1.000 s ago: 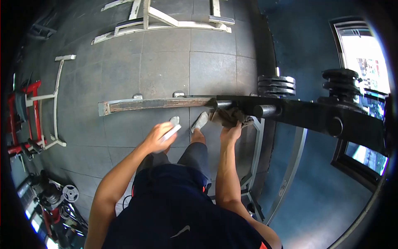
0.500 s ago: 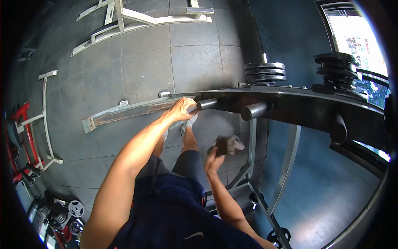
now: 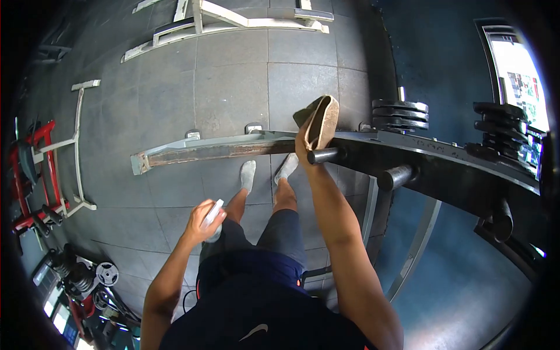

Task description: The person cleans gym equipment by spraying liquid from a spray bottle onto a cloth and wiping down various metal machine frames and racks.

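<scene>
My left hand (image 3: 202, 224) is closed around a small spray bottle (image 3: 212, 214), its white top pointing up and its body partly hidden by my fingers. It is held left of my legs, away from the rack. My right hand (image 3: 304, 144) reaches forward to the rack's long beam and grips a brown-grey cloth (image 3: 326, 119). The folded cloth overlaps the beam's top edge just beyond a short dark peg (image 3: 323, 155). Some of my right fingers are hidden behind the cloth. The dark metal beam (image 3: 361, 153) runs across in front of me, with a worn brown section (image 3: 216, 153) on its left.
Black weight plates (image 3: 400, 115) are stacked beyond the beam, with another plate stack (image 3: 500, 131) farther right. More pegs (image 3: 398, 177) stick out toward me. A white metal frame (image 3: 233, 23) stands on the tiled floor ahead. Red equipment (image 3: 46, 169) is at far left.
My left hand has pulled back from the beam, down and left, with the spray bottle. My right hand has carried the cloth from beside my legs up to the beam. The view has shifted slightly.
</scene>
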The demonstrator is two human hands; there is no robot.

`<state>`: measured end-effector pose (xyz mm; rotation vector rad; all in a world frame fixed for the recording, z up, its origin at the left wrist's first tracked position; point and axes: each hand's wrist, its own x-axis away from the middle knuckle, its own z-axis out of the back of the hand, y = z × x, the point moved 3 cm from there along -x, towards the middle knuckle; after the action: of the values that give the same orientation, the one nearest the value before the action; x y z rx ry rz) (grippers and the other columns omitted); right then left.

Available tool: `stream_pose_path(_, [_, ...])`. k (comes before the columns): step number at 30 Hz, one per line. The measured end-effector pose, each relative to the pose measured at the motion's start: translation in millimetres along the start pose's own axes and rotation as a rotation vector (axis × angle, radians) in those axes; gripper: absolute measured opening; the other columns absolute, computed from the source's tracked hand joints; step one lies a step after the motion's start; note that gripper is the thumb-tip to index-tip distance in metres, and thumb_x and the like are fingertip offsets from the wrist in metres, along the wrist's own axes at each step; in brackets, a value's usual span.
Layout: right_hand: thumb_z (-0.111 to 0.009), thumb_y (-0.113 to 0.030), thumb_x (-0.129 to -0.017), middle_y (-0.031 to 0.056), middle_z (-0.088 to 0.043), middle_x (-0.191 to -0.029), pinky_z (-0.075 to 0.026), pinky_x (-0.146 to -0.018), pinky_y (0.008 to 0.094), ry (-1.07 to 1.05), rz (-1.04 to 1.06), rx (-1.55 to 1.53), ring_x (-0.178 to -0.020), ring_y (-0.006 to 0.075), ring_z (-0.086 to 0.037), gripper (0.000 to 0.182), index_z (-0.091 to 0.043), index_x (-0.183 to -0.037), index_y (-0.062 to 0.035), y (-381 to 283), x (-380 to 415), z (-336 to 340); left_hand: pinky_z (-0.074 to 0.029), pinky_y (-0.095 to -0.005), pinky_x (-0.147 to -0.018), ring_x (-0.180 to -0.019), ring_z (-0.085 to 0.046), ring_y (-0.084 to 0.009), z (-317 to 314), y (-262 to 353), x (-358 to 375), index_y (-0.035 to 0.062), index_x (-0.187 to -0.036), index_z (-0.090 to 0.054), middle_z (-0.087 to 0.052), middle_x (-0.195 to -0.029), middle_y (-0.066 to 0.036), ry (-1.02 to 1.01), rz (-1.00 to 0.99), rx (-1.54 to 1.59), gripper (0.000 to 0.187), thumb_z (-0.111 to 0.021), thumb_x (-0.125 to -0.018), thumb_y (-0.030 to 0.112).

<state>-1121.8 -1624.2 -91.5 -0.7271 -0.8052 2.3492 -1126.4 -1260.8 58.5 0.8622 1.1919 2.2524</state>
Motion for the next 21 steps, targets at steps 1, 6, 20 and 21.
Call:
stream_pose_path(1, [-0.049,-0.008,-0.099,0.0207,-0.051,-0.138,-0.040,-0.108,0.0442,0.015,-0.197,-0.201,-0.127,0.0367,-0.050,0.044,-0.044,-0.141,0.0034,5,5,-5,-0.049,-0.0374,-0.063,-0.068,-0.061,-0.0299,4,-7,15,-0.0004,-0.082,-0.065,-0.061,-0.076,-0.013,0.017,0.023,0.000,0.011,-0.068,-0.084,0.010])
stream_pose_path(6, [-0.046,0.001,-0.093,0.0275,-0.039,-0.148,-0.031,-0.114,0.0467,-0.313,0.387,0.634,-0.135,0.0427,-0.040,0.054,-0.035,-0.145,0.0116,-33,20,54,-0.049,-0.0387,-0.063,-0.068,-0.062,-0.0298,22,-16,54,-0.0005,-0.081,-0.065,-0.060,-0.074,-0.013,0.161,0.075,0.088,0.012,-0.068,-0.085,0.010])
stream_pose_path(20, [-0.051,-0.015,-0.087,0.0249,-0.050,-0.138,-0.031,-0.112,0.0519,-0.582,0.365,0.851,-0.129,0.0407,-0.045,0.053,-0.050,-0.135,0.0085,-75,62,202,-0.048,-0.0397,-0.064,-0.068,-0.062,-0.0283,47,-16,64,0.0006,-0.081,-0.064,-0.061,-0.074,-0.012,0.314,0.018,0.110,0.012,-0.066,-0.086,0.012])
stream_pose_path(21, [-0.051,-0.015,-0.086,0.0246,-0.049,-0.140,-0.030,-0.113,0.0506,-0.611,0.421,0.875,-0.132,0.0406,-0.043,0.054,-0.050,-0.134,0.0100,-71,40,195,-0.048,-0.0397,-0.064,-0.068,-0.062,-0.0282,48,-14,62,0.0007,-0.081,-0.064,-0.061,-0.074,-0.012,0.299,-0.003,0.098,0.013,-0.066,-0.086,0.012])
